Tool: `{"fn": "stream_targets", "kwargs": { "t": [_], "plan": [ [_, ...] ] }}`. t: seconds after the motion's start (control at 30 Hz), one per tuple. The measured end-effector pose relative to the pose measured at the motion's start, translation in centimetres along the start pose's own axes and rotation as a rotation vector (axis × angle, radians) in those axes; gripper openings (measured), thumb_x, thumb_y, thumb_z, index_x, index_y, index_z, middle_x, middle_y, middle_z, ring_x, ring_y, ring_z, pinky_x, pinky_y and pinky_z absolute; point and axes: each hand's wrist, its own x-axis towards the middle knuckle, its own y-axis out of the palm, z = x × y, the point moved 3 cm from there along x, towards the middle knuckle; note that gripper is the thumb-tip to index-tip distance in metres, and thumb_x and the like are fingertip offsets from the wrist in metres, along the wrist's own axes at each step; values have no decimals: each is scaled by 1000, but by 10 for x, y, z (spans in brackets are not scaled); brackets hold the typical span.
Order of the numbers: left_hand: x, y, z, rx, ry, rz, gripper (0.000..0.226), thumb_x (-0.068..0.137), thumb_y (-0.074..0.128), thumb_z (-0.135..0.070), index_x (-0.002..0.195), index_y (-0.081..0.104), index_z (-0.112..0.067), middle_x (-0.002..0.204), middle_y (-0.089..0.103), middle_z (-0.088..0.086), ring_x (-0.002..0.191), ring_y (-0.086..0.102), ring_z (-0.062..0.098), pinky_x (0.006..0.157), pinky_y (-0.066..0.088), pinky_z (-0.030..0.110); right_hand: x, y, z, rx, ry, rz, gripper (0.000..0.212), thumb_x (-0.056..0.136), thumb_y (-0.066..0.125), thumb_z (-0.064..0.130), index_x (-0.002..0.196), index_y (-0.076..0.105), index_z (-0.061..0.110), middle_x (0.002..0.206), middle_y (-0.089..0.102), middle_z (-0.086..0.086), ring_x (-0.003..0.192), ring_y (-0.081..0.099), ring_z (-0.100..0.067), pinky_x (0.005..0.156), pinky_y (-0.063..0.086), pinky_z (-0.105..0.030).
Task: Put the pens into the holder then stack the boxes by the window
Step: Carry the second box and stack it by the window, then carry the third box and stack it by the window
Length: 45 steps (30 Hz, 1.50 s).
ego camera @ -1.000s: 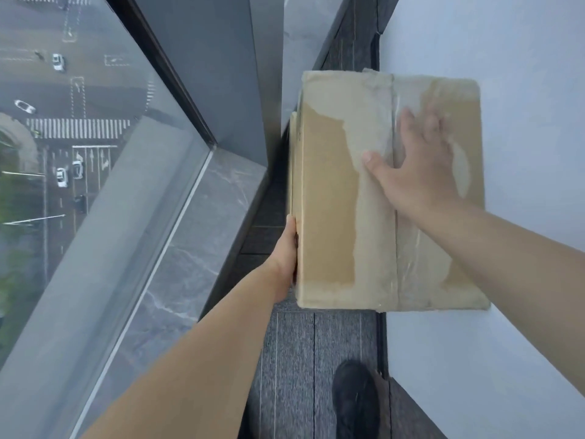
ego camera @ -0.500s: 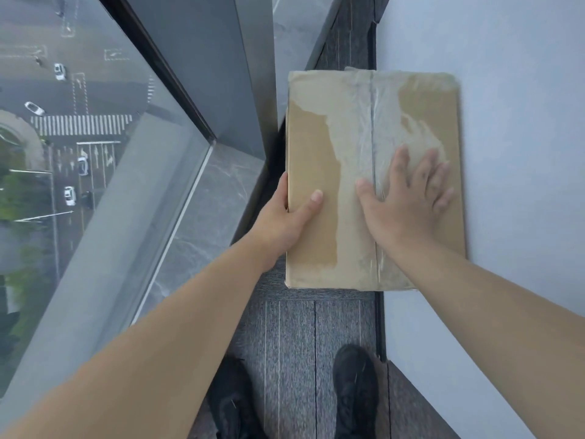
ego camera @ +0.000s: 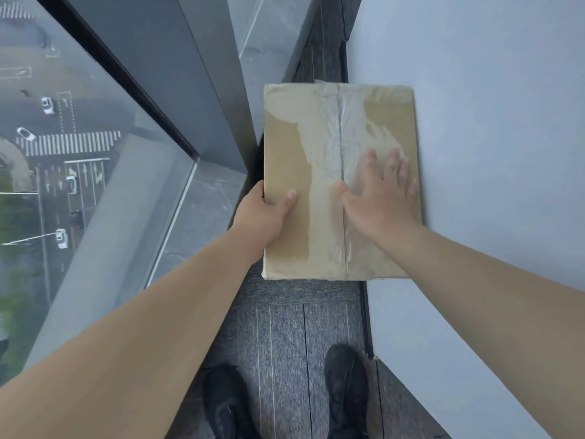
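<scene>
here, window [ego camera: 79,147] and stone sill [ego camera: 202,204] at far left. left hand [ego camera: 262,213] grips the cardboard box [ego camera: 304,147] at its left edge — thumb on top, fingers hidden under the side. box sits level above the carpet, right edge touching the wall [ego camera: 490,153]. right hand [ego camera: 383,194] lies flat on the lid, fingers spread, gripping nothing. risk — uneven push could skew it off whatever is beneath.

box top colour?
Tan-brown cardboard box, with pale torn patches and clear tape along the centre seam. Head view, the only one.
</scene>
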Motion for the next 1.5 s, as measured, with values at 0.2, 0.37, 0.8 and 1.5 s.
{"fn": "stream_targets", "kwargs": {
  "t": [0.2, 0.37, 0.8, 1.5],
  "plan": [
    [-60, -13, -61, 24, -21, -55, 60, 88, 53, -46, 139, 44, -17, 136, 54, -4, 121, 53, 21, 93, 40, 29, -34, -62, 7, 81, -43, 20, 70, 97, 36, 44, 154, 4, 19, 163, -6, -13, 150, -10, -26, 120, -3, -44],
    [-135, -34, -145, -47, 36, -41, 46, 96, 50, -30, 141, 40, -28, 106, 51, -16, 96, 53, 5, 71, 41, 11, -91, -143, 9, -126, -38, -55, 65, 97, 38, 36, 152, 12, 14, 161, 0, -14, 149, -6, -31, 119, -1, -46],
    [-458, -37, -237, 165, 281, 331, 55, 97, 44, -30, 150, 28, -27, 141, 44, -3, 121, 49, 10, 90, 36, 20, -422, -347, 1, 222, 39, -393, 66, 98, 40, 15, 155, 7, 21, 162, 3, 11, 149, 6, -6, 113, 10, -18],
    [-1076, 289, 59, 971, 519, 1349, 11, 93, 52, -29, 91, 60, -22, 82, 52, 4, 75, 52, 18, 70, 41, 30, -1199, -86, -393, 928, 1454, -879, 61, 95, 52, 12, 151, 26, 12, 152, 37, -14, 131, 45, -32, 95, 43, -35]
  ]
}}
